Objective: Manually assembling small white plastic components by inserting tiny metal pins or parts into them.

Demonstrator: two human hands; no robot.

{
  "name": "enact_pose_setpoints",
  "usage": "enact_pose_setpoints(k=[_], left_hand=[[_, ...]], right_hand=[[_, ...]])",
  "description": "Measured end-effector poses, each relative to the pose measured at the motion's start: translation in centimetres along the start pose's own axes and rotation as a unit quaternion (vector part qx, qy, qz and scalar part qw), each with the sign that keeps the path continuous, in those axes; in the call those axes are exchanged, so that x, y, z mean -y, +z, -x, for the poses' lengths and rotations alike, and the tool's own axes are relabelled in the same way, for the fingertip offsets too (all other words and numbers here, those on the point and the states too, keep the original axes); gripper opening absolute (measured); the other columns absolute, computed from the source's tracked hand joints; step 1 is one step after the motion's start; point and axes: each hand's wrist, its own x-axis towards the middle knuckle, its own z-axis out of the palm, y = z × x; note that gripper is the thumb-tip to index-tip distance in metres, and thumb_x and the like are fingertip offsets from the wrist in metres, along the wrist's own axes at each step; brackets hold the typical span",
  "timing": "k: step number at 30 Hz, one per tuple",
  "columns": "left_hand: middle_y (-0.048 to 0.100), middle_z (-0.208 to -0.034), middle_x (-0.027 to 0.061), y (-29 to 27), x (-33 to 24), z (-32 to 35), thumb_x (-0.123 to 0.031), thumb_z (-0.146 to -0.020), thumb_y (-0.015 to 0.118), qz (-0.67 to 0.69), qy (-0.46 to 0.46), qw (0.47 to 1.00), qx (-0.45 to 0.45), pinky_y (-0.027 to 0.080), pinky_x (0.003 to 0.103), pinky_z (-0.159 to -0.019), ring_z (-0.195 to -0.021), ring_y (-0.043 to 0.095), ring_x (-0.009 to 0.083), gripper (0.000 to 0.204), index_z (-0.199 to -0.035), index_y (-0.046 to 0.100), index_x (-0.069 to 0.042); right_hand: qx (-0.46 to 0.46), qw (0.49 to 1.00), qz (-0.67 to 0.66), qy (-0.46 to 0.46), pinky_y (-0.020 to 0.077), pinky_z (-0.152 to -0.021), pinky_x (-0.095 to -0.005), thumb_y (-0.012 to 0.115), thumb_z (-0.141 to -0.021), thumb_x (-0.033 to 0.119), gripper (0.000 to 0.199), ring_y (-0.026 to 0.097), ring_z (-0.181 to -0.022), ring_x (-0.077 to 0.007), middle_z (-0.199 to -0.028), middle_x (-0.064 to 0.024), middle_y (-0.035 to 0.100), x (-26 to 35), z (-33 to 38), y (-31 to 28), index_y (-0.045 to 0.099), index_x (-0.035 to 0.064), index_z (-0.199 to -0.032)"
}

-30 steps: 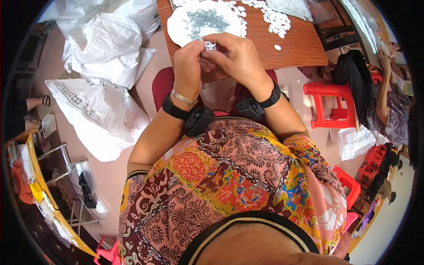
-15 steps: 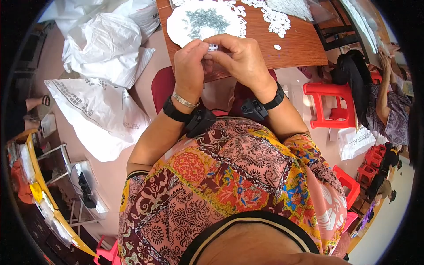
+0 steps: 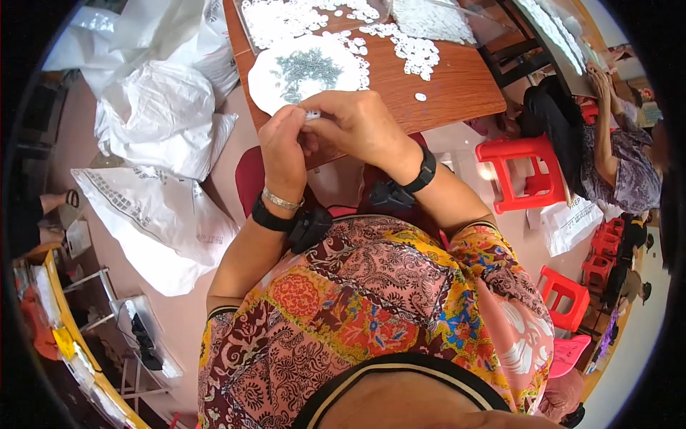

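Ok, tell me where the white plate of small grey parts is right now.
In the head view, the white plate sits near the front left corner of the wooden table, just beyond the left hand and right hand, with loose white discs to its right.

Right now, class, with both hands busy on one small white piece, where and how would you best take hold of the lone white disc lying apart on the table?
The lone disc lies flat on bare wood of the table, clear of the pile. Pinch its rim from above with fingertips, probably coming from the right hand side, which looks nearer; flat and thin, it offers no other hold.
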Motion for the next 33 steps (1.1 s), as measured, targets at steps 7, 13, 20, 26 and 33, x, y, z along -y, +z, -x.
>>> enact_pose_setpoints(k=[7, 13, 20, 26, 33], left_hand=[[0.053, -0.061, 0.0009, -0.2, -1.3, -0.7, -0.022, -0.092, 0.045, 0.017, -0.019, 0.999, 0.038, 0.033, 0.020, -0.047, -0.051, 0.046, 0.0070, 0.026, -0.082, 0.061, -0.003], [0.053, -0.061, 0.0007, -0.8, -1.4, -0.7, -0.018, -0.090, 0.047, 0.003, -0.029, 0.999, 0.035, 0.033, 0.019, -0.047, -0.051, 0.046, 0.0067, 0.022, -0.081, 0.060, -0.003], [0.053, -0.061, 0.0001, -1.3, -1.4, -1.2, -0.018, -0.089, 0.047, 0.016, -0.018, 0.999, 0.028, 0.033, 0.019, -0.047, -0.051, 0.046, 0.0070, 0.022, -0.080, 0.060, -0.003], [0.053, -0.061, 0.0000, -0.6, -0.6, -0.8, -0.018, -0.088, 0.048, 0.006, -0.053, 0.998, 0.039, 0.033, 0.019, -0.047, -0.051, 0.046, 0.0069, 0.021, -0.079, 0.061, -0.004], [0.052, -0.060, -0.0008, -0.6, -0.7, -0.7, -0.017, -0.086, 0.049, -0.004, -0.055, 0.998, 0.036, 0.032, 0.019, -0.045, -0.049, 0.045, 0.0067, 0.019, -0.075, 0.061, -0.004]], right_hand=[[-0.207, 0.967, 0.133, -0.062, 0.0510, -0.069, -0.0349, 0.069, -0.076, 0.017, 0.031, 0.064, -0.075, -0.0321, -0.086, -0.0173, 0.066, -7.1, -9.0, -12.2, 0.065, 0.0048, -0.104], [-0.196, 0.909, 0.365, -0.049, 0.0492, -0.076, -0.0384, 0.065, -0.077, 0.017, 0.029, 0.062, -0.088, -0.0336, -0.097, -0.0181, 0.064, -11.3, -10.9, -16.1, 0.063, 0.0015, -0.102], [0.060, 0.962, 0.201, 0.174, 0.0482, -0.067, -0.0287, 0.065, -0.084, 0.021, 0.019, 0.062, -0.072, -0.0135, -0.077, -0.0075, 0.067, -16.1, 0.6, -13.3, 0.068, 0.0041, -0.092], [0.096, 0.933, 0.254, 0.238, 0.0496, -0.071, -0.0396, 0.064, -0.078, 0.029, 0.025, 0.064, -0.078, -0.0306, -0.083, -0.0134, 0.067, -15.7, 2.2, -10.4, 0.070, 0.0092, -0.092], [0.119, 0.897, 0.373, 0.205, 0.0484, -0.072, -0.0434, 0.060, -0.081, 0.026, 0.024, 0.062, -0.082, -0.0346, -0.084, -0.0167, 0.065, -16.0, 0.9, -8.5, 0.068, 0.0067, -0.093]])
